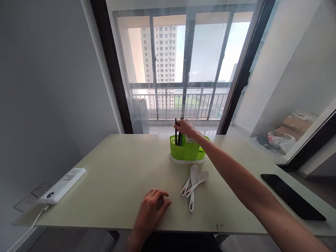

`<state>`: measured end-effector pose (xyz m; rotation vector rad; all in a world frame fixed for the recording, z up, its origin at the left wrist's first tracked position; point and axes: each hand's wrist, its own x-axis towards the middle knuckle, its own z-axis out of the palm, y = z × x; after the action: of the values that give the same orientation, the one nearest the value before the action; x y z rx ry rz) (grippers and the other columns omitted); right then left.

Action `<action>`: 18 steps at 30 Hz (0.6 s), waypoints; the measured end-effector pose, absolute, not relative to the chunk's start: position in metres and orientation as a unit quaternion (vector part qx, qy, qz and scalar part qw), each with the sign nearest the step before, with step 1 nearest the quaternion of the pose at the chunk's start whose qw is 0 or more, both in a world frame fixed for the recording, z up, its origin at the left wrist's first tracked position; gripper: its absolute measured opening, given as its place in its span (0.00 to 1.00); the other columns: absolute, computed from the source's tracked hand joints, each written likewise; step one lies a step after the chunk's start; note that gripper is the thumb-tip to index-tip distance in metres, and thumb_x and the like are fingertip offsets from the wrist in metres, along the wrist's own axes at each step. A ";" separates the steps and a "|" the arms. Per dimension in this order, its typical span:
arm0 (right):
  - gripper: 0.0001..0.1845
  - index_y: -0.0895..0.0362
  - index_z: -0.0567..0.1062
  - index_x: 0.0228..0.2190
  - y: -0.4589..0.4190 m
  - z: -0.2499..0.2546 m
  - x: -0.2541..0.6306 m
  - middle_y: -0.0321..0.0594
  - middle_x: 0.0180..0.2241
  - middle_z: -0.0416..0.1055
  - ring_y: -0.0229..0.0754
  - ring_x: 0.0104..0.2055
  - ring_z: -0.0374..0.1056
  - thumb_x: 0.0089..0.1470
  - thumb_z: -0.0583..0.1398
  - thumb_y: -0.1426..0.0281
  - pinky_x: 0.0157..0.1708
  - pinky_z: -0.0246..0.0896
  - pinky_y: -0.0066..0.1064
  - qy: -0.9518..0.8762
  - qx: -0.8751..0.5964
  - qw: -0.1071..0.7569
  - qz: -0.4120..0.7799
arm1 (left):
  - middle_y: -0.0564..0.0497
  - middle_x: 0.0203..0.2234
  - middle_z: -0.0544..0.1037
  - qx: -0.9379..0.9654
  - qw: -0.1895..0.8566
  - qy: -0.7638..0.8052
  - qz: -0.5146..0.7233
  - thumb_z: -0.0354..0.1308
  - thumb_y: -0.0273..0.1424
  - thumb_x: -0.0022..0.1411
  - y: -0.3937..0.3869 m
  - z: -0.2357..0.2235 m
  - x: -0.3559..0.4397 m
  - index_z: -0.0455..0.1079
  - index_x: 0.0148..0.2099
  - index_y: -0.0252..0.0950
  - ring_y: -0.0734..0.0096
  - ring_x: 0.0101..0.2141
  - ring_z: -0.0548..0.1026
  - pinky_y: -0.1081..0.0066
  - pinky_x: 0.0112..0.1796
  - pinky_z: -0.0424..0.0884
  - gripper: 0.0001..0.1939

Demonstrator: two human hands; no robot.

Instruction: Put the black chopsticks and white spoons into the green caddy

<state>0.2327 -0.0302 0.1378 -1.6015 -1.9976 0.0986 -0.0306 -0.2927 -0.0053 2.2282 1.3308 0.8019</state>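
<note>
A green utensil caddy [187, 151] on a white base stands at the far middle of the pale table [118, 175]. Black chopsticks [176, 134] stick up from its left compartment. My right hand [186, 128] reaches out over the caddy, fingers closed around the tops of the chopsticks. My left hand [153, 206] rests on the table near the front edge, fingers curled under, nothing visible in it. Three white spoons [193, 185] lie on the table between the caddy and my left hand.
A white power bank [63, 185] with a cable lies at the table's left edge. A black phone [292, 196] lies at the right edge. Behind the table is a glass balcony door; cardboard boxes and bags sit on the floor at right.
</note>
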 end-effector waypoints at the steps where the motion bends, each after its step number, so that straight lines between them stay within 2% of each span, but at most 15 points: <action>1: 0.11 0.59 0.79 0.35 -0.030 0.137 0.232 0.47 0.32 0.79 0.45 0.32 0.73 0.62 0.62 0.64 0.33 0.64 0.33 -0.744 -0.599 0.294 0.034 | 0.52 0.33 0.78 0.802 0.210 0.479 0.289 0.61 0.35 0.66 -0.293 -0.005 -0.031 0.75 0.44 0.42 0.62 0.40 0.76 0.62 0.46 0.71 0.06; 3: 0.10 0.60 0.76 0.43 -0.029 0.135 0.233 0.49 0.36 0.79 0.46 0.34 0.74 0.62 0.62 0.67 0.34 0.66 0.33 -0.736 -0.595 0.320 0.027 | 0.52 0.33 0.78 0.802 0.210 0.479 0.288 0.61 0.37 0.67 -0.294 -0.005 -0.031 0.75 0.44 0.42 0.62 0.40 0.75 0.62 0.46 0.71 0.06; 6: 0.20 0.61 0.67 0.54 -0.033 0.135 0.234 0.48 0.37 0.80 0.45 0.33 0.75 0.62 0.60 0.71 0.32 0.67 0.33 -0.722 -0.588 0.365 0.016 | 0.52 0.33 0.78 0.804 0.207 0.477 0.290 0.59 0.38 0.68 -0.294 -0.005 -0.031 0.75 0.44 0.42 0.62 0.39 0.75 0.62 0.46 0.70 0.07; 8: 0.23 0.62 0.62 0.57 -0.039 0.138 0.235 0.47 0.36 0.79 0.45 0.33 0.75 0.62 0.59 0.72 0.32 0.66 0.33 -0.714 -0.581 0.390 0.009 | 0.52 0.33 0.78 0.805 0.203 0.476 0.290 0.59 0.38 0.68 -0.294 -0.005 -0.031 0.75 0.44 0.42 0.63 0.39 0.75 0.61 0.47 0.70 0.08; 11: 0.20 0.61 0.63 0.54 -0.056 0.146 0.233 0.44 0.35 0.79 0.44 0.33 0.75 0.62 0.58 0.72 0.32 0.65 0.32 -0.715 -0.564 0.413 0.002 | 0.52 0.33 0.78 0.805 0.200 0.480 0.287 0.58 0.38 0.69 -0.293 -0.004 -0.031 0.75 0.43 0.42 0.63 0.39 0.75 0.61 0.47 0.70 0.08; 14: 0.11 0.56 0.70 0.47 -0.089 0.152 0.230 0.39 0.34 0.79 0.39 0.29 0.73 0.62 0.59 0.69 0.31 0.63 0.29 -0.748 -0.527 0.403 0.016 | 0.52 0.34 0.79 0.805 0.199 0.483 0.282 0.57 0.38 0.69 -0.292 -0.004 -0.031 0.75 0.44 0.42 0.63 0.40 0.75 0.61 0.47 0.70 0.08; 15: 0.09 0.55 0.71 0.44 -0.103 0.152 0.231 0.36 0.33 0.79 0.37 0.28 0.73 0.63 0.59 0.66 0.30 0.62 0.28 -0.768 -0.508 0.389 0.032 | 0.52 0.34 0.79 0.805 0.199 0.483 0.282 0.56 0.38 0.70 -0.292 -0.004 -0.031 0.75 0.44 0.42 0.63 0.40 0.75 0.61 0.47 0.70 0.09; 18: 0.11 0.53 0.74 0.40 -0.155 0.143 0.241 0.32 0.30 0.78 0.35 0.24 0.72 0.64 0.58 0.59 0.29 0.62 0.27 -0.840 -0.434 0.282 0.163 | 0.52 0.35 0.79 0.804 0.199 0.482 0.285 0.56 0.38 0.70 -0.293 -0.005 -0.030 0.75 0.44 0.42 0.63 0.40 0.75 0.61 0.48 0.70 0.09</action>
<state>0.2412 -0.1555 0.1427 -1.1615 -2.2505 0.4379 -0.0303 -0.2932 -0.0049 2.2492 1.3490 0.7962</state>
